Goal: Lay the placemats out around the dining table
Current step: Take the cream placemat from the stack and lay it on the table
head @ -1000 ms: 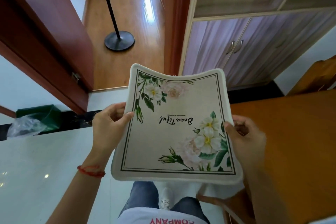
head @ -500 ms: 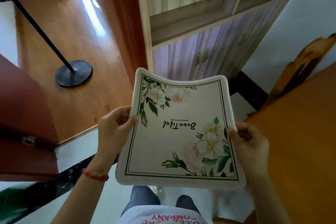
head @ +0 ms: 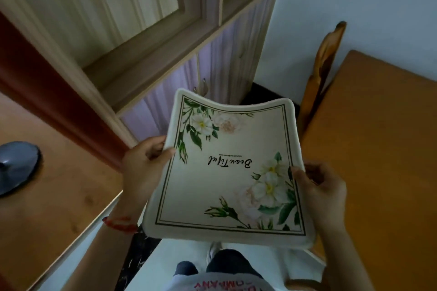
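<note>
I hold a cream placemat (head: 227, 186) with white flowers, green leaves and the word "Beautiful" printed upside down to me. It hangs in the air in front of my body, slightly curled at its far edge. My left hand (head: 142, 168) grips its left edge, thumb on top. My right hand (head: 319, 186) grips its right edge the same way. The orange-brown dining table (head: 378, 160) fills the right side, just beyond my right hand. Whether more mats lie under the top one, I cannot tell.
A wooden chair back (head: 324, 71) stands at the table's far left corner, against the white wall. A pale cabinet with lilac doors (head: 212, 73) rises ahead. A red-brown door frame (head: 47, 92) and a round fan base (head: 16, 165) are at left, on wood flooring.
My view has swung right: the doorway and fan base slid left, the table and chair came further into view. Both hands keep the same grip on the placemat.
</note>
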`<move>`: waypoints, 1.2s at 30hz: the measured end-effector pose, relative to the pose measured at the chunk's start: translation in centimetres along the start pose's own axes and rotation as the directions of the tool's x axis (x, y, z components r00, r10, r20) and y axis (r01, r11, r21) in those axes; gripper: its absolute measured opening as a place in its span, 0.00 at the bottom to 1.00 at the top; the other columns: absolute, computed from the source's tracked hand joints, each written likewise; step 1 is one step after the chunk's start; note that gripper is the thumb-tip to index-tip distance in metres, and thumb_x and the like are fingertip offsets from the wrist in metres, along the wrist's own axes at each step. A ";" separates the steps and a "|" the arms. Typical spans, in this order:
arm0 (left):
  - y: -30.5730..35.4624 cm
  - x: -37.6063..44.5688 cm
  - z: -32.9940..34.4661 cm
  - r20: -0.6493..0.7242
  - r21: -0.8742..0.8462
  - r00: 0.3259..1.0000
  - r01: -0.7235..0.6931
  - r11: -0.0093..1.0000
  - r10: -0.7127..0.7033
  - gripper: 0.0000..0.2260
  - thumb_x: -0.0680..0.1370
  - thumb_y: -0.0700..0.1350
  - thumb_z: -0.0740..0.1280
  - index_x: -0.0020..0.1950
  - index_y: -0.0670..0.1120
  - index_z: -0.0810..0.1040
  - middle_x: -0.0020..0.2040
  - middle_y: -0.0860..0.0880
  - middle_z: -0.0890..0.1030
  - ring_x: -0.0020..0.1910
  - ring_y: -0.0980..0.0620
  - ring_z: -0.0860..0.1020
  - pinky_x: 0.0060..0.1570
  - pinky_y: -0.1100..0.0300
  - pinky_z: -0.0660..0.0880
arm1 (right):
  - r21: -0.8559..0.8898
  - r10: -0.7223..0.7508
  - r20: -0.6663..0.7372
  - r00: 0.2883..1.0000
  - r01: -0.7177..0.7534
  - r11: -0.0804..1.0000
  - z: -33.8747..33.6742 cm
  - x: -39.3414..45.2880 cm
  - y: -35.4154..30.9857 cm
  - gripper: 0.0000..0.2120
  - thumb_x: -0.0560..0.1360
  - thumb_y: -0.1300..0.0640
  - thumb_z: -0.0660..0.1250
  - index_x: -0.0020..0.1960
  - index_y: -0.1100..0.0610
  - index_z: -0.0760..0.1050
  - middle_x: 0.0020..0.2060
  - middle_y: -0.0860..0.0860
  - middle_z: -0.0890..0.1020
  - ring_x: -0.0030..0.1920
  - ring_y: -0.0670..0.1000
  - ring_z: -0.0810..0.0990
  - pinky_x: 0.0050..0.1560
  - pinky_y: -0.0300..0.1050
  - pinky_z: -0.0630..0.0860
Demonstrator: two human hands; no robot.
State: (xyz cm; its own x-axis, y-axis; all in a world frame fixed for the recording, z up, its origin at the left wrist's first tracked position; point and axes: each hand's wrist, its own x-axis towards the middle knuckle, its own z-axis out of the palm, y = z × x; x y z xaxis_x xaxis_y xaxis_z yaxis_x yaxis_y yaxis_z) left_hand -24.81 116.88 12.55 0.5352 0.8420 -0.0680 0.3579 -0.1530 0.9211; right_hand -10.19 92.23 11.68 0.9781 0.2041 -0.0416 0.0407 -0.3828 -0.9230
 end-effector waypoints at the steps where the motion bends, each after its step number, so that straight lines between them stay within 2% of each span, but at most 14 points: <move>1: 0.4 1.2 0.8 0.016 -0.001 1.000 -0.001 1.000 0.001 0.11 0.72 0.37 0.69 0.53 0.43 0.81 0.43 0.48 0.84 0.40 0.54 0.82 0.44 0.61 0.79 | -0.005 0.014 -0.019 1.000 -0.014 1.000 0.0 1.0 0.1 0.06 0.71 0.60 0.70 0.42 0.49 0.76 0.37 0.49 0.82 0.37 0.52 0.82 0.34 0.48 0.81; 3: 1.3 3.6 2.6 0.049 -0.019 0.999 -0.008 1.000 0.009 0.11 0.71 0.36 0.69 0.52 0.44 0.81 0.43 0.48 0.84 0.41 0.51 0.82 0.47 0.55 0.79 | -0.016 0.027 -0.050 0.998 -0.028 0.999 0.0 3.1 0.1 0.04 0.71 0.60 0.70 0.45 0.53 0.77 0.37 0.49 0.82 0.37 0.51 0.82 0.35 0.49 0.81; 5: 2.2 5.8 4.2 0.076 -0.024 0.997 -0.013 1.000 0.014 0.11 0.71 0.36 0.69 0.52 0.45 0.81 0.43 0.47 0.84 0.42 0.49 0.82 0.47 0.54 0.78 | -0.028 0.042 -0.082 0.996 -0.045 0.999 0.0 5.1 0.1 0.04 0.71 0.59 0.69 0.46 0.55 0.78 0.37 0.49 0.82 0.36 0.50 0.82 0.33 0.47 0.81; 8: 3.6 8.8 6.3 0.099 -0.038 0.993 -0.061 0.997 0.064 0.11 0.71 0.35 0.69 0.52 0.43 0.81 0.42 0.48 0.84 0.40 0.53 0.82 0.43 0.62 0.79 | -0.040 0.038 -0.134 0.990 -0.044 0.998 -0.1 7.9 -0.6 0.04 0.71 0.58 0.69 0.46 0.55 0.78 0.36 0.47 0.82 0.34 0.45 0.81 0.30 0.38 0.78; 10: 4.4 10.8 7.6 0.123 -0.041 0.989 -0.072 0.997 0.077 0.11 0.71 0.35 0.69 0.52 0.43 0.81 0.42 0.51 0.83 0.38 0.57 0.81 0.40 0.69 0.77 | -0.046 0.052 -0.167 0.985 -0.061 0.997 -0.1 9.5 -1.0 0.04 0.72 0.57 0.69 0.46 0.55 0.78 0.36 0.47 0.82 0.33 0.44 0.81 0.29 0.38 0.78; 13: 5.2 13.8 9.6 0.171 -0.043 0.981 -0.082 0.996 0.088 0.11 0.71 0.35 0.70 0.52 0.43 0.81 0.40 0.55 0.84 0.39 0.57 0.81 0.42 0.65 0.78 | -0.028 0.078 -0.202 0.976 -0.086 0.996 0.0 11.7 -1.4 0.03 0.72 0.57 0.69 0.45 0.53 0.77 0.37 0.48 0.82 0.35 0.48 0.81 0.31 0.44 0.80; 17: 6.4 17.9 12.3 0.243 -0.061 0.962 -0.117 0.991 0.129 0.12 0.71 0.34 0.70 0.51 0.45 0.81 0.37 0.62 0.83 0.37 0.59 0.81 0.39 0.69 0.77 | -0.019 0.093 -0.260 0.961 -0.101 0.995 0.5 14.7 -2.0 0.06 0.72 0.58 0.69 0.41 0.48 0.76 0.36 0.47 0.81 0.34 0.45 0.81 0.30 0.40 0.79; 23: 8.8 25.8 16.6 0.352 -0.078 0.914 -0.185 0.980 0.201 0.12 0.70 0.35 0.70 0.52 0.45 0.81 0.42 0.57 0.84 0.40 0.56 0.82 0.42 0.65 0.78 | 0.023 0.141 -0.377 0.915 -0.143 0.989 2.3 20.0 -3.3 0.05 0.72 0.59 0.69 0.43 0.50 0.76 0.36 0.46 0.81 0.33 0.40 0.80 0.27 0.32 0.75; 29: 11.4 32.5 20.2 0.424 -0.095 0.875 -0.212 0.973 0.232 0.12 0.71 0.35 0.69 0.54 0.42 0.80 0.44 0.47 0.84 0.43 0.50 0.82 0.47 0.54 0.78 | 0.043 0.161 -0.462 0.872 -0.159 0.986 4.0 25.0 -4.7 0.04 0.71 0.60 0.69 0.45 0.53 0.77 0.37 0.45 0.81 0.34 0.40 0.80 0.28 0.32 0.75; 33: 12.9 35.3 22.6 0.449 -0.115 0.855 -0.234 0.965 0.261 0.12 0.71 0.35 0.69 0.54 0.42 0.80 0.44 0.45 0.84 0.42 0.49 0.82 0.47 0.55 0.79 | 0.055 0.163 -0.493 0.855 -0.156 0.986 4.3 27.9 -5.3 0.05 0.71 0.60 0.69 0.45 0.53 0.77 0.37 0.45 0.81 0.35 0.39 0.80 0.28 0.30 0.74; 36: 14.0 37.2 24.8 0.471 -0.127 0.839 -0.241 0.962 0.273 0.12 0.71 0.35 0.69 0.55 0.41 0.80 0.44 0.46 0.84 0.42 0.51 0.82 0.44 0.60 0.79 | 0.050 0.162 -0.510 0.845 -0.160 0.986 4.0 30.1 -5.4 0.05 0.72 0.61 0.69 0.46 0.53 0.77 0.38 0.45 0.81 0.35 0.39 0.80 0.28 0.30 0.75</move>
State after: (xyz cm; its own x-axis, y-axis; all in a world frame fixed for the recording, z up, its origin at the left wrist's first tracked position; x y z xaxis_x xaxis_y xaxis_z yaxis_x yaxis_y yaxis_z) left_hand 19.09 133.22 13.39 0.9069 0.4212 0.0138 0.1178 -0.2848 0.9513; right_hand 18.26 104.05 13.93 0.9369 -0.3495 0.0103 -0.1261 -0.3653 -0.9223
